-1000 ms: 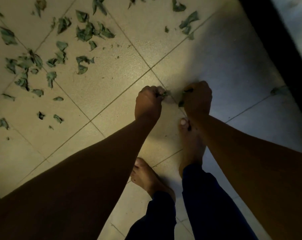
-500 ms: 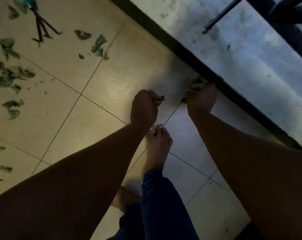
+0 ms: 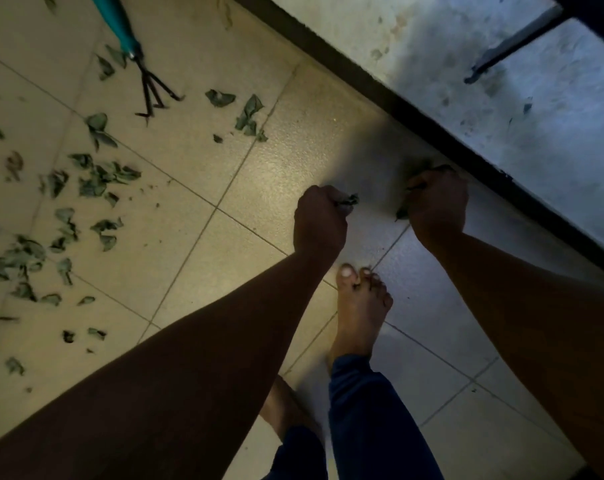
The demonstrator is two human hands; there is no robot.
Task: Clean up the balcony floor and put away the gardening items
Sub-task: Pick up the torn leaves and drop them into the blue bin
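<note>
Rake nearer now; left hand, right hand grip leaves.

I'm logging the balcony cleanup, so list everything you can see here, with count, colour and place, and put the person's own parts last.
Hand rake: one, teal handle with dark prongs, lying on the floor tiles at upper left.
Loose leaves: many, dull green, scattered over the left side of the floor.
Floor tiles: beige squares with dark grout, across most of the view.
Ledge: one, pale grey and stained, with a dark edge, upper right.
Dark bar: one, on the ledge at top right; what it is cannot be told.
Left hand: one, fingers curled round green leaves.
Right hand: one, gripping green leaves beside the ledge.
Feet: two, bare, below dark blue trouser legs.
</note>
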